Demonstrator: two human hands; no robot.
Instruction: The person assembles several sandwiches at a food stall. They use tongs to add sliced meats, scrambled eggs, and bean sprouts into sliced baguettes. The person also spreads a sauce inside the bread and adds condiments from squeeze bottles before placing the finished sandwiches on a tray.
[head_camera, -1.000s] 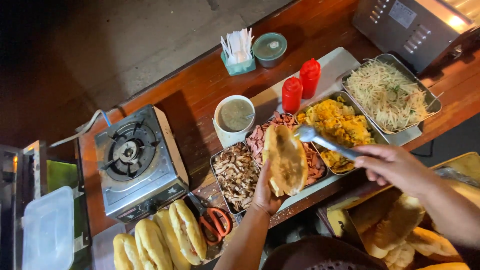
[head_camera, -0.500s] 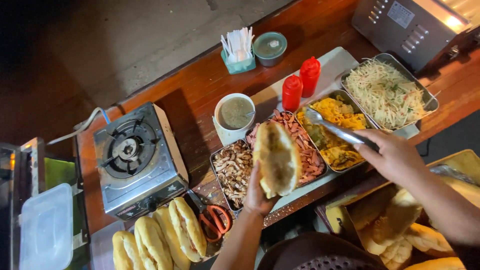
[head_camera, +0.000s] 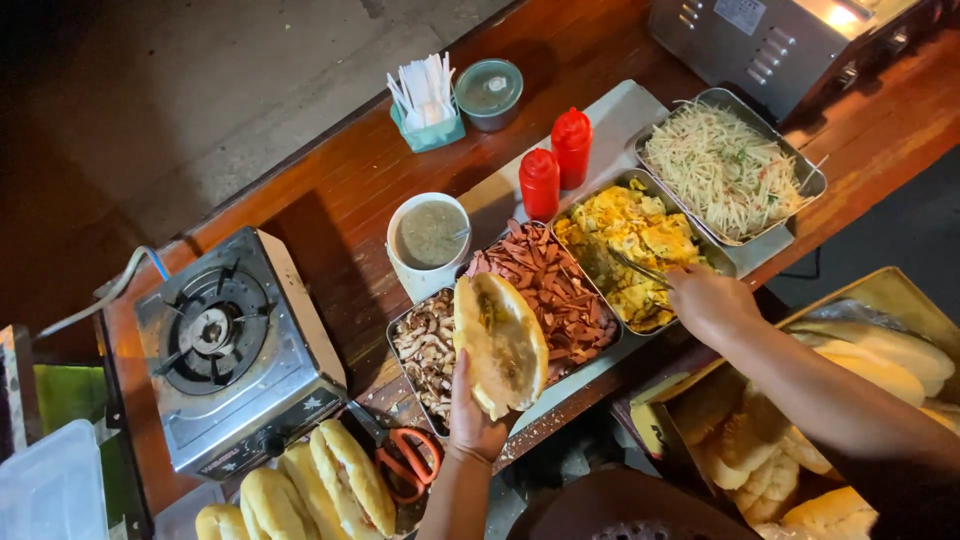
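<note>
The split bread roll (head_camera: 500, 340) is long and pale golden, cut open along one side, so its soft white inside faces up with a thin dark smear in it. It stands almost upright above the tray of sliced red sausage (head_camera: 550, 290), covering the left edge of this tray and part of the tray of brown mushrooms (head_camera: 425, 345) just beside it.

The lower end of the roll is hidden in the left hand (head_camera: 472, 418), so I cannot see how far the cut goes. The metal tongs (head_camera: 640, 270) are thin and dark against the food, and their tips are hard to make out. The wrist of each arm is cut off by the lower edge of the view.

The left hand is closed around the bottom of the roll and holds it from below, in front of the sausage tray. The right hand (head_camera: 712, 303) is to the right of the sausage tray, well apart from the roll, over the tray of yellow scrambled egg (head_camera: 625, 240). Its fingers are closed around the handle of the tongs, which point into the egg. Behind the sausage tray stand two red squeeze bottles (head_camera: 555, 165) on the wooden table (head_camera: 340, 190).
</note>
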